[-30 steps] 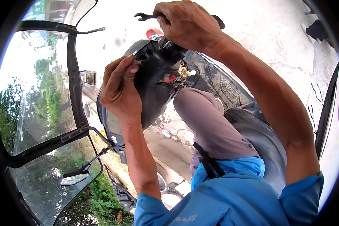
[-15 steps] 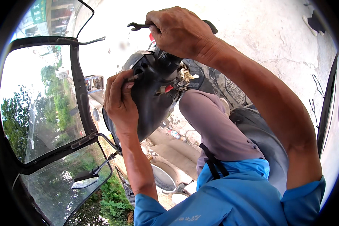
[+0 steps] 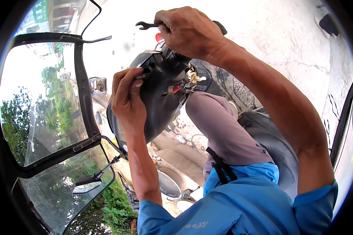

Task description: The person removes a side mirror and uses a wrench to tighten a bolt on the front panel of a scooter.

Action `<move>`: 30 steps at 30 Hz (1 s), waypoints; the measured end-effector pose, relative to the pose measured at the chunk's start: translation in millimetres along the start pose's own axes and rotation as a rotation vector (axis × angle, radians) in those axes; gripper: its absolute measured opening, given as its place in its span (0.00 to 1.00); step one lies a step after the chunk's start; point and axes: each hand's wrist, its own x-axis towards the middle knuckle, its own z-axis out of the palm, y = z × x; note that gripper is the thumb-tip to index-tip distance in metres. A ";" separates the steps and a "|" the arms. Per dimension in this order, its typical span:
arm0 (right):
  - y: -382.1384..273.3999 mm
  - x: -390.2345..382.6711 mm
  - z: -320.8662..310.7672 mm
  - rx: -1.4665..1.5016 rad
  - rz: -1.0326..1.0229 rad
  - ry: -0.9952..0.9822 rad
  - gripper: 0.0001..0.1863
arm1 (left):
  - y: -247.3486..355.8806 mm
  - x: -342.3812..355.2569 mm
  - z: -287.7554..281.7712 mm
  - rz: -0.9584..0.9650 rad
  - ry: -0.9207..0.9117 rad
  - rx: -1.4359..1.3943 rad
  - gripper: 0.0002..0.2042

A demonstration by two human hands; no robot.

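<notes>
My right hand [image 3: 190,33] is closed on a dark open-end wrench [image 3: 146,26], whose jaw sticks out to the left past my fingers. A rounded black end [image 3: 220,27] shows behind that hand; I cannot tell what it belongs to. Below and to the left, my left hand [image 3: 127,96] pinches a small grey metal piece [image 3: 140,76] between thumb and fingertips. It is held against the black plastic front panel [image 3: 157,105] of a scooter, beside a dark opening [image 3: 146,71]. The piece's exact kind is too small to make out.
A clear windshield [image 3: 47,105] in a black frame stands at left, with a rear-view mirror [image 3: 87,184] below it. Keys and a red tag [image 3: 176,89] hang at the panel's right. Crumpled pale material [image 3: 194,76] lies nearby. A person's shoe [image 3: 321,29] shows at far right.
The whole view has shifted slightly. My left fingers have turned a little around the small metal piece at the panel. My right hand keeps its hold on the wrench.
</notes>
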 end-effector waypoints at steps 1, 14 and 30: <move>-0.7 0.3 -0.2 -0.007 0.009 -0.012 0.10 | 1.3 0.2 -0.5 -0.011 -0.005 -0.004 0.08; -0.7 1.1 -1.1 -0.012 0.014 -0.030 0.13 | -6.5 0.9 4.3 0.015 0.094 -0.169 0.10; -2.3 -1.0 -5.3 -0.024 0.049 -0.060 0.14 | -4.2 4.4 5.6 0.022 0.086 -0.125 0.11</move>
